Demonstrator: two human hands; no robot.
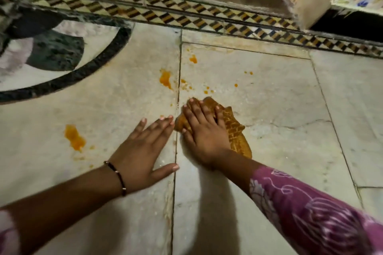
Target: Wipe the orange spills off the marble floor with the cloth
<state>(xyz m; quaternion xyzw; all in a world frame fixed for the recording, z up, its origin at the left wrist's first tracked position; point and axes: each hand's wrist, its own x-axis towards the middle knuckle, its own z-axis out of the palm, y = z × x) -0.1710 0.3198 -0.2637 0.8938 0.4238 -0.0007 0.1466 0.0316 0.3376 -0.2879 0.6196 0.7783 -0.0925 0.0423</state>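
Head view: cloth (pixel 234 130) lies under right-hand fingers (pixel 205 112).

Marble floor (pixel 269 99) carries orange spills (pixel 74 137) at nine, eleven and twelve o'clock of the cloth (pixel 234 128); both hands press flat.

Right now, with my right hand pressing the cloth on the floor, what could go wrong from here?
The cloth already looks orange, so it may smear rather than lift the small drops ahead of it. The left hand lies flat close to the big spill and could slide into it. Spill might settle in the floor seam.
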